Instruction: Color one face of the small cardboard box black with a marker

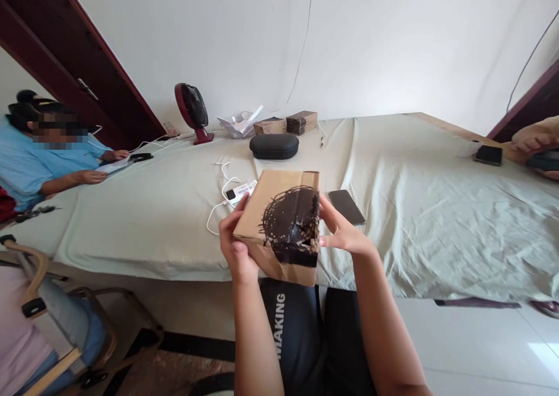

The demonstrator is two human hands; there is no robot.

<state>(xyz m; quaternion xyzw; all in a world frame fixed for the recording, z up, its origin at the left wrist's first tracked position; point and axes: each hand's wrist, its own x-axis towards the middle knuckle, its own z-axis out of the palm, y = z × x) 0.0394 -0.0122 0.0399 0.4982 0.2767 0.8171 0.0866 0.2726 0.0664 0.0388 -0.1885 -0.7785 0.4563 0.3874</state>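
Note:
I hold a brown cardboard box (279, 221) up in front of me, above my lap. A black scribbled patch covers its label area on the top and front. My left hand (234, 246) grips the box's left side with thumb on top and fingers beneath. My right hand (343, 230) presses against its right side, fingers curled at the edge. Just behind the box on the cloth-covered table (414, 209) lie a dark phone (347, 206) and a white charger with cable (238, 193).
A black oval case (274, 145), a red desk fan (192, 110), two small cardboard boxes (286, 124) and a white packet sit at the table's far side. A person in blue sits at the left end. Another phone (488, 155) lies far right. A chair (52, 303) stands lower left.

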